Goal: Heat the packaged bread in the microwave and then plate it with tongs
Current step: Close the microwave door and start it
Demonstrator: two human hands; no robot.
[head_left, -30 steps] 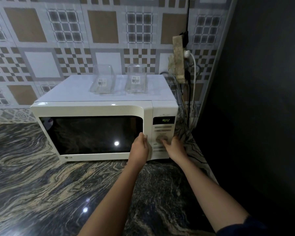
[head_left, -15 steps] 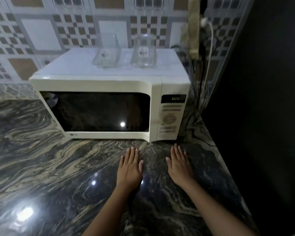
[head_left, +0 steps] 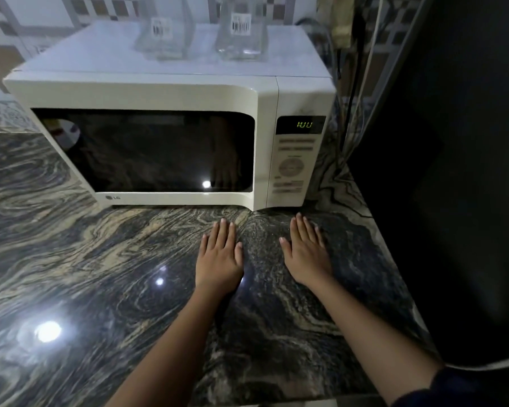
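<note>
You are resting both hands flat on the dark, gold-veined stone counter [head_left: 71, 259] now: a second ago they were up at the control panel [head_left: 294, 163] of the cream-white microwave oven [head_left: 159, 95], and they have since come down. Your left hand [head_left: 219, 257] and right hand [head_left: 306, 254] are lying palm down, fingers spread, gripping nothing. That reads as the timer being set and you waiting (the green display [head_left: 304, 124] is showing digits). The door is sitting shut. Its dark window [head_left: 144, 151] is giving back only reflections, so the packaged bread is not visible; presumably it is inside. Two clear plastic containers [head_left: 238, 27] are standing on top. Tongs and plate are out of view.
</note>
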